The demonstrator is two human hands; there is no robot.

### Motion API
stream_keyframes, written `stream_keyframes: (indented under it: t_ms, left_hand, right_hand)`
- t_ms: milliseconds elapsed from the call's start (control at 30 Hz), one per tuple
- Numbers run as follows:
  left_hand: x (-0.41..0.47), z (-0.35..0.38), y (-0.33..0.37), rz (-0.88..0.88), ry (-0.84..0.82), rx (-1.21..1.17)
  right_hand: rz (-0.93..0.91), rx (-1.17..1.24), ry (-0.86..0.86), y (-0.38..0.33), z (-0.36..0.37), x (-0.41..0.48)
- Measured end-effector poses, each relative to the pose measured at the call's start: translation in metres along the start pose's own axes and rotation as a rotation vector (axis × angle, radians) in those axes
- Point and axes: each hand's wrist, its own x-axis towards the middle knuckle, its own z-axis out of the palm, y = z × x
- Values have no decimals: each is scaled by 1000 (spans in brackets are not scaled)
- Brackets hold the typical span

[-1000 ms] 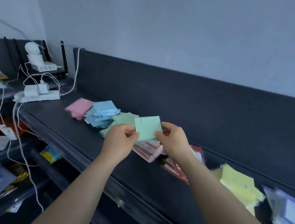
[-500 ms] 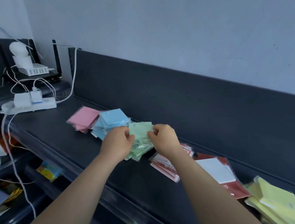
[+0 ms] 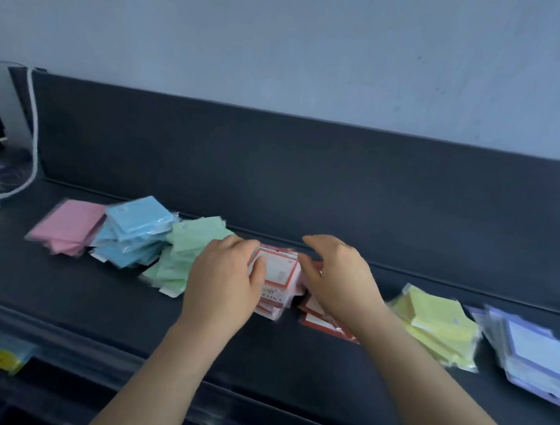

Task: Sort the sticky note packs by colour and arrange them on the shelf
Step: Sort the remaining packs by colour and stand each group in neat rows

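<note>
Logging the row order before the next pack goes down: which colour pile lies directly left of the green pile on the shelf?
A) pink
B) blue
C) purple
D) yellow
B: the blue pile lies right against the left side of the green pile, with the pink pile one place further left.

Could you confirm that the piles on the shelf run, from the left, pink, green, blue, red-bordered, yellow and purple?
Not quite: green and blue are swapped. The head view shows the blue pile next to the pink pile, then the green pile, followed by the red-bordered packs, the yellow pile and the purple pile, as you said.
</note>
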Motion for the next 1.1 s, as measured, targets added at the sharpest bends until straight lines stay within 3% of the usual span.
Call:
stream_keyframes:
  t_ms: [267,800,1100]
  left_hand:
    - [-27,35,92,99,-75,-101]
    - [-114,130,364,233,-244,-302]
    - [-108,186,464,325,-348,-293]
  right_hand:
    - [139,-84,95,85,-57,-69]
    - [386,-221,134,297,-209,-246]
    - [517,-232,196,394,-260,-280]
